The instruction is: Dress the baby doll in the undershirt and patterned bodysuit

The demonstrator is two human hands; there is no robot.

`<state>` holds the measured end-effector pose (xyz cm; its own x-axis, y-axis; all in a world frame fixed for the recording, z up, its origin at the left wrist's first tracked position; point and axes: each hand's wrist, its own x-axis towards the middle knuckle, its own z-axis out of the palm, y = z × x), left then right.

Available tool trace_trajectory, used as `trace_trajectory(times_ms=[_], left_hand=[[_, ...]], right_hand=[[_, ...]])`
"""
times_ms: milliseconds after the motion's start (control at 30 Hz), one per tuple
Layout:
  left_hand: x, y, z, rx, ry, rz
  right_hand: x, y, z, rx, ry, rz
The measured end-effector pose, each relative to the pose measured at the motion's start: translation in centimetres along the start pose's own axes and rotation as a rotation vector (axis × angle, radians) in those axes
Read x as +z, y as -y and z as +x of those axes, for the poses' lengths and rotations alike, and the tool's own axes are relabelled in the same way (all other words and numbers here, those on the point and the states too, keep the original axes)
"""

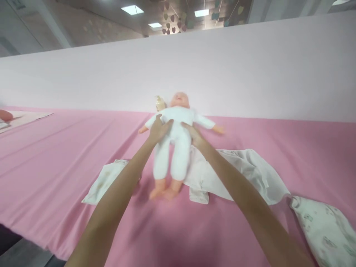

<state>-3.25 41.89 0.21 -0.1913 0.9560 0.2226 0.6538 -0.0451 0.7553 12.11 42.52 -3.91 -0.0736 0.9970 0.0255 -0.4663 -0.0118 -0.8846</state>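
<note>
A baby doll (175,148) in a white bodysuit lies on its back on the pink table cover (55,159), head toward the far wall. My left hand (159,129) grips the doll's torso on its left side, fingers curled round it. My right hand (196,135) holds the other side of the torso, thumb on the front. Behind the doll's head stands a small baby bottle (160,102). White baby clothes (239,174) lie crumpled under and to the right of the doll.
A folded white cloth (107,181) lies left of the doll's legs. A patterned cloth (325,230) sits at the near right corner. A pale pink partition (250,66) runs along the table's far side. Papers (19,118) rest at the far left.
</note>
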Motion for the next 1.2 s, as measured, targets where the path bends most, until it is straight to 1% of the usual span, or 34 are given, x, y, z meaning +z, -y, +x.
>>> trace_trajectory(times_ms=[33,100,133,200,267,367,433,500,567,633,733,833,900,967,1033,1067,1100,1133,1200], left_hand=[[-0.6,-0.8,-1.1,0.044,0.0,-0.09],[-1.2,-2.4,-3.9,0.118,0.04,-0.253],[-1.1,-3.2,-5.5,0.157,0.074,-0.316],[0.0,-4.6,-9.1,0.258,0.171,-0.4],[1.8,-5.4,-12.7,0.304,0.257,-0.448],[5.3,-5.3,-17.2,0.257,0.34,-0.492],[7.9,-4.6,-19.2,0.223,0.362,-0.526],[10.4,-3.8,-20.5,0.202,0.381,-0.567],[12.5,-3.1,-21.2,0.175,0.396,-0.61],[14.0,-2.6,-21.6,0.133,0.414,-0.632],[14.9,-1.8,-21.9,0.104,0.466,-0.624],[14.6,-1.0,-22.4,0.145,0.5,-0.568],[14.0,-0.5,-22.9,0.203,0.465,-0.507],[13.4,-0.2,-23.2,0.277,0.402,-0.425],[12.7,-0.1,-23.2,0.351,0.361,-0.31],[12.3,0.0,-23.1,0.386,0.342,-0.238],[12.0,0.1,-22.9,0.419,0.319,-0.154],[11.8,0.3,-22.6,0.448,0.29,-0.06],[11.5,0.7,-21.9,0.493,0.217,0.136]], right_hand=[[-0.6,1.6,-1.1,-0.038,0.004,0.01],[-2.1,4.7,-4.1,-0.095,0.072,-0.016],[-3.0,6.1,-6.0,-0.107,0.087,-0.041],[-4.8,8.0,-10.1,-0.086,0.094,-0.106],[-6.6,8.7,-14.0,-0.053,0.055,-0.168],[-9.4,8.2,-18.4,-0.021,-0.06,-0.265],[-11.4,7.4,-20.3,-0.005,-0.126,-0.334],[-13.2,6.7,-21.5,0.014,-0.173,-0.399],[-14.6,6.2,-22.3,0.03,-0.216,-0.455],[-15.5,5.7,-22.7,0.044,-0.245,-0.499],[-16.4,5.0,-23.1,0.094,-0.28,-0.559],[-17.3,4.2,-23.2,0.107,-0.297,-0.609],[-17.9,4.0,-23.1,0.067,-0.315,-0.686],[-18.1,4.1,-22.9,-0.016,-0.427,-0.89],[-17.6,4.3,-22.3,-0.165,-0.566,-1.191],[-17.1,4.4,-21.9,-0.25,-0.589,-1.343],[-16.4,4.5,-21.3,-0.322,-0.561,-1.476],[-15.5,4.4,-20.5,-0.37,-0.487,-1.588],[-13.4,4.0,-18.5,-0.393,-0.304,-1.77]])
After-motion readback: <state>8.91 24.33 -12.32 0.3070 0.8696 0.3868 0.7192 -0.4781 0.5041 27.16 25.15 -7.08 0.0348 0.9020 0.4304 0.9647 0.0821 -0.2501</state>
